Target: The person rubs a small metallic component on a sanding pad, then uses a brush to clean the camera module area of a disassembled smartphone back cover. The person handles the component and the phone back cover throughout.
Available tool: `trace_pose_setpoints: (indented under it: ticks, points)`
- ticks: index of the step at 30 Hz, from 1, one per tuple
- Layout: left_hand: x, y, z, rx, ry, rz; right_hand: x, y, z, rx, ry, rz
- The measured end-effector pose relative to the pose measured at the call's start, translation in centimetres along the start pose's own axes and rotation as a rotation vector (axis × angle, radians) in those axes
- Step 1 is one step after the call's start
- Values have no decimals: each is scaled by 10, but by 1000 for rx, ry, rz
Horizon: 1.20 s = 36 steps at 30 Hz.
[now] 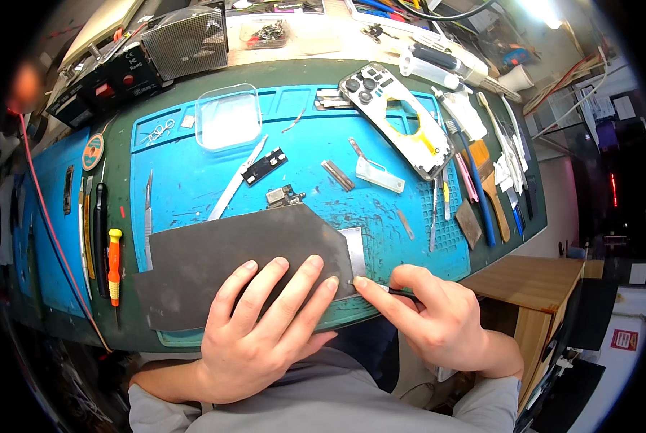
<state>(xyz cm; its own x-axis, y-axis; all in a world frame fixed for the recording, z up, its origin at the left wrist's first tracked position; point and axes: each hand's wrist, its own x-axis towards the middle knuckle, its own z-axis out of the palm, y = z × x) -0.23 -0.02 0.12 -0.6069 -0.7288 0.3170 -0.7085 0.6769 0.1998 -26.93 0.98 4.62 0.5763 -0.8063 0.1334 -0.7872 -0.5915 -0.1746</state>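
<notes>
My left hand (261, 335) is flat, fingers spread on the dark sheet (236, 245). Right hand (434, 317) grips a slim tool (402, 294), possibly a knife, index by the silver plate (355, 249).

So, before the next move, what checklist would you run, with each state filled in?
1. Left hand spread on the dark sheet: ok.
2. Right hand gripping the thin dark tool: ok.
3. Tool's tip in plain sight: not ok, the right fingers cover it.
4. Fingertips of both hands well apart: not ok, I'd say; the two index fingers are close.
5. Small metal part free of the sheet's far edge: cannot tell.
6. Phone shell away from both hands: ok, it lies at upper right.
</notes>
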Motion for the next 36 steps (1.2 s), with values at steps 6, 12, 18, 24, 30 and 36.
trace_pose_setpoints:
  ticks: [6,12,18,24,30,36]
  points:
    - [0,0,0,-1,0,5,-3,-4,0,-13,13,10]
    - [0,-1,0,2,-3,13,-3,-1,3,19,22,-3]
    - [0,0,1,9,11,1,-6,-4,3,6,25,9]
    - [0,0,0,5,-2,5,-5,-3,3,7,26,-3]
    - [0,0,-1,0,-13,15,-2,-1,2,7,8,-18]
    - [0,0,-1,13,2,4,-2,0,2,8,9,-22]
